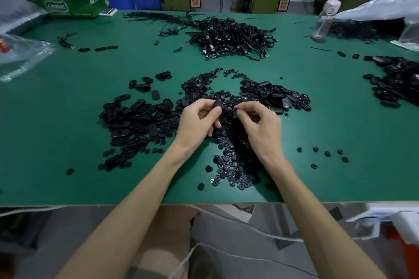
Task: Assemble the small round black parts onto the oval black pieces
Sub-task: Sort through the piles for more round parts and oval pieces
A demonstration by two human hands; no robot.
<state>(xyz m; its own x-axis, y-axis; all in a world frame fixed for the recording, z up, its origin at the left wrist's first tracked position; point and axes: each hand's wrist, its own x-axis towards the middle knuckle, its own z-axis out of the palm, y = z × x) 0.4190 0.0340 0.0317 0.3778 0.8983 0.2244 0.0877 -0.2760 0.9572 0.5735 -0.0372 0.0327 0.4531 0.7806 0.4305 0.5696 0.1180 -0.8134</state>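
Left hand (199,120) pinches an oval piece (218,104) between thumb and fingers, with its long axis running roughly 12 to 6 o'clock. Right hand (260,124), just beside the piece at 3 o'clock, has its fingers curled tip to tip. Whether they hold a round part cannot be told. Loose round parts (229,165) lie on the tabletop (68,120) below.

Head view, looking down, near green table (68,133).
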